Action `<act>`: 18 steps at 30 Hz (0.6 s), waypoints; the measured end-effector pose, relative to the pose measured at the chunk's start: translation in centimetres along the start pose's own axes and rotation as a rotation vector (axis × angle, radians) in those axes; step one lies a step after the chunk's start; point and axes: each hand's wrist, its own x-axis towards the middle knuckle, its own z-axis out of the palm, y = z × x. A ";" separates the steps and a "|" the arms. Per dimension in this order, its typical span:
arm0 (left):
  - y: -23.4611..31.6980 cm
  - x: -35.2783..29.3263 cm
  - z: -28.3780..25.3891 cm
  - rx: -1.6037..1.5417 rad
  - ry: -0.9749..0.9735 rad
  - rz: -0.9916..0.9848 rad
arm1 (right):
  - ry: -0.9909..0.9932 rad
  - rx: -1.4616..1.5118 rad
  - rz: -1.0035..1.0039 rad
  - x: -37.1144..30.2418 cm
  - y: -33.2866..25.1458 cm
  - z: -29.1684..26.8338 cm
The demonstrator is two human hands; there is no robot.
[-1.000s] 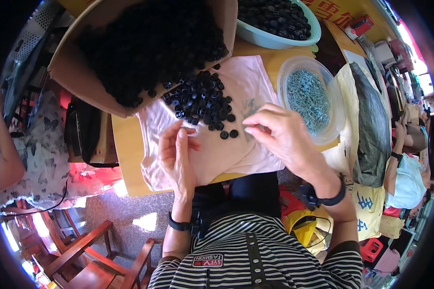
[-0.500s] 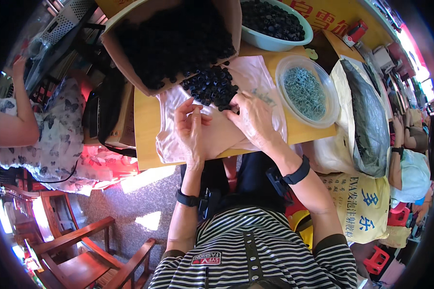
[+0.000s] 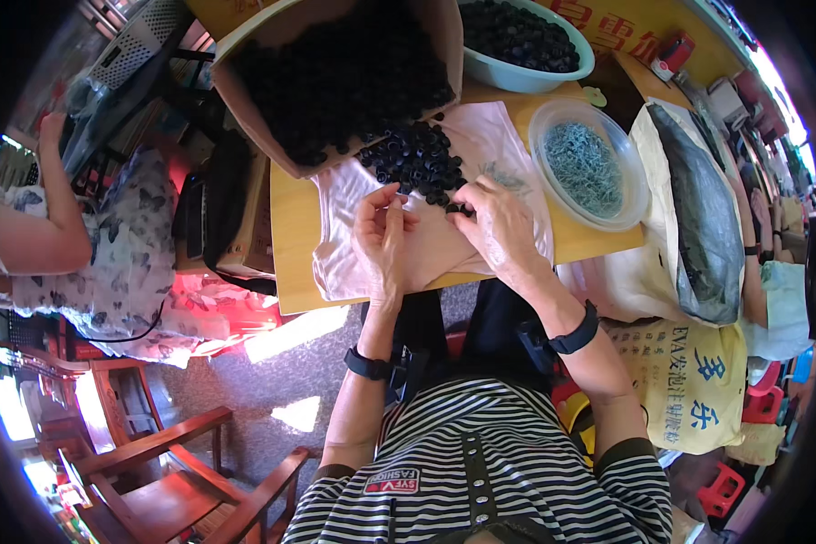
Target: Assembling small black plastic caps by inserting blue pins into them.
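Note:
A pile of small black caps (image 3: 412,161) lies on a pale pink cloth (image 3: 335,263), spilling from the mouth of a tilted cardboard box (image 3: 455,45). My left hand (image 3: 383,238) hovers over the cloth at the pile's near edge. Its thumb and index finger are pinched together; whatever sits between their tips is too small to name. At the pile's right edge, my right hand (image 3: 501,227) has its thumb and fingertips closed on a black cap (image 3: 462,208). A few thin blue-green pieces (image 3: 506,178) lie on the cloth beyond the right hand.
To the right stands a round clear tub (image 3: 641,195) of thin blue-green pieces. A pale basin (image 3: 526,82) of black caps is behind it. An open sack (image 3: 653,145) stands beyond the table's right edge. A wooden chair (image 3: 159,442) and another person's arm (image 3: 59,218) are at left.
The whole view has shifted slightly, moving the scene rightward. Both hands remain by the pile, and the right fingers have drawn a little nearer, with a black cap now showing at their tips.

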 end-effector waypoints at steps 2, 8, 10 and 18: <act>0.5 -0.1 0.1 0.013 -0.005 -0.019 | -0.014 0.021 0.017 0.1 0.1 0.1; 1.2 -0.8 0.2 0.172 -0.056 -0.052 | -0.181 0.249 0.212 0.6 -0.5 -1.3; 2.1 -0.8 0.3 0.187 -0.092 -0.120 | -0.241 0.323 0.324 0.8 -0.4 -1.7; 4.8 -1.1 1.8 0.583 -0.371 0.074 | -0.270 0.852 0.427 0.4 0.5 -1.8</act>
